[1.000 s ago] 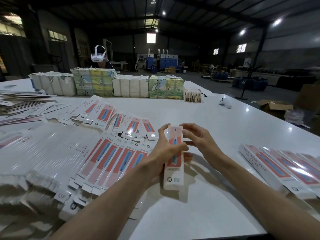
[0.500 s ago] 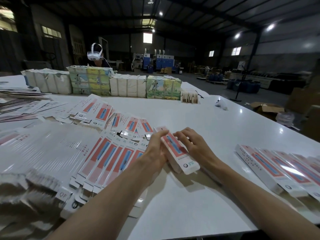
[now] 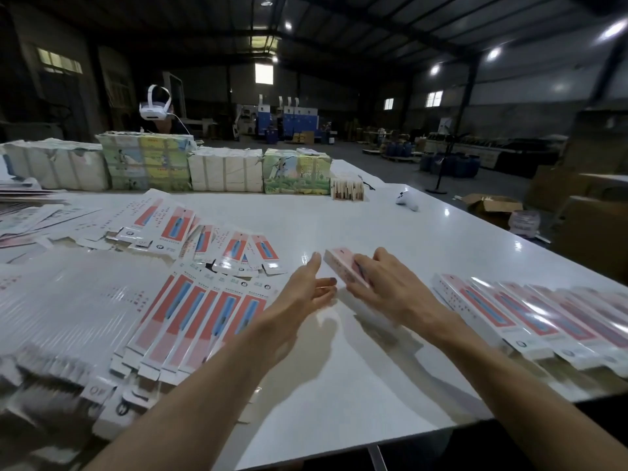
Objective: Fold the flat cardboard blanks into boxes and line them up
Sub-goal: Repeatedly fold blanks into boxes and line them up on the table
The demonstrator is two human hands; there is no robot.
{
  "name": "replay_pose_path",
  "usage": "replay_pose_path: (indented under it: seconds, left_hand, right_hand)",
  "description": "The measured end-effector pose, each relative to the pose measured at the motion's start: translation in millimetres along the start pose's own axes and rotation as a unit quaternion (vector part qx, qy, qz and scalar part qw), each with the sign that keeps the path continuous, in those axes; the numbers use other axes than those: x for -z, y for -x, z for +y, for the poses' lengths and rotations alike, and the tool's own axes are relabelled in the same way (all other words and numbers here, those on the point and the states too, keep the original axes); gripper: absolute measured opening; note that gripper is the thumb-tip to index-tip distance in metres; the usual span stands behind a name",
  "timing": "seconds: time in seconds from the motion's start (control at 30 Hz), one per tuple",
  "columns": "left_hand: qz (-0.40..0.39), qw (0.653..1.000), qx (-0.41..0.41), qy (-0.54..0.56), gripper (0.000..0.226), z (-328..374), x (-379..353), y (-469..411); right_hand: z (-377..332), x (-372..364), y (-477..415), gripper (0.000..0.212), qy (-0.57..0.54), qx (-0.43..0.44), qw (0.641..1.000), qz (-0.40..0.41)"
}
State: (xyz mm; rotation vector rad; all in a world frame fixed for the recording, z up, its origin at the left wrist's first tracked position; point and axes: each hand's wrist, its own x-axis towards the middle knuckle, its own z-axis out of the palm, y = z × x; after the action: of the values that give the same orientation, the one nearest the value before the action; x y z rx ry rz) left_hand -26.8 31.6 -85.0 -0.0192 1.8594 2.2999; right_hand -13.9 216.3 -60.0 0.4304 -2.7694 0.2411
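Cardboard box (image 3: 341, 266): pink and white, folded up, at mid-table, between the two hands. Its far end sticks out past the fingers. The picture is too blurred to tell whether it sits on the table or just above it.
Right hand (image 3: 390, 283): grasps the box from above, fingers laid over its top and side. The thumb is hidden, so how firm the hold is cannot be told.
Left hand (image 3: 302, 297): released, fingers straight, palm turned toward the box. It is near the box but not touching it, and holds nothing.
Row of finished boxes (image 3: 509, 314): lies side by side on the right of the table (image 3: 339, 362), apart from the held box.
Flat blanks (image 3: 190, 314): fanned out on the left, beside the left forearm, with more of them loose behind.
Bundles (image 3: 224, 169): wrapped stacks along the far edge.
Step, as judged: the box looks folded, and placing it in the row is likely next.
Risk 1: a one-handed hold from above could let the box slip or twist, since the card looks glossy and light.
Risk 2: an end flap could spring open if it is not tucked fully; the ends cannot be checked here.
Risk 3: the box could land crooked or nudge the nearest box in the row, which would spoil the line. The table looks slick, so boxes would slide easily.
Risk 4: the left forearm could sweep the blanks when it reaches for the next one.
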Motion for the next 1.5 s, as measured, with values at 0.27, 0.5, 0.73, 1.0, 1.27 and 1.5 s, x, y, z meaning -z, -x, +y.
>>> replay_pose_path:
  seconds: [0.27,0.5,0.73,1.0,1.27,1.5]
  left_hand:
    - [-0.072,0.980,-0.075,-0.167,0.033,-12,1,-6]
    - [-0.099,0.965,-0.096,-0.221,0.024,-11,2,3]
    - [0.047,0.968,-0.169,-0.181,0.023,-9,-5,3]
    - [0.166,0.891,-0.283,-0.315,0.023,1,5,-1]
    - [0.099,0.803,-0.133,-0.572,0.032,63,22,18]
    - [0.068,0.603,0.096,-0.789,0.071,71,42,99]
  right_hand:
    - [62,15,52,0.051,0.190,-0.199,0.959,-0.064]
    - [75,27,59,0.051,0.257,-0.233,0.933,-0.100]
    - [26,18,1,0.039,0.191,-0.136,0.972,-0.005]
    - [-45,-45,-43,0.016,0.047,-0.029,0.998,0.036]
    - [-35,-63,-40,0.017,-0.043,-0.023,0.998,0.036]
    - [-31,-65,-43,0.021,-0.098,-0.039,0.994,0.033]
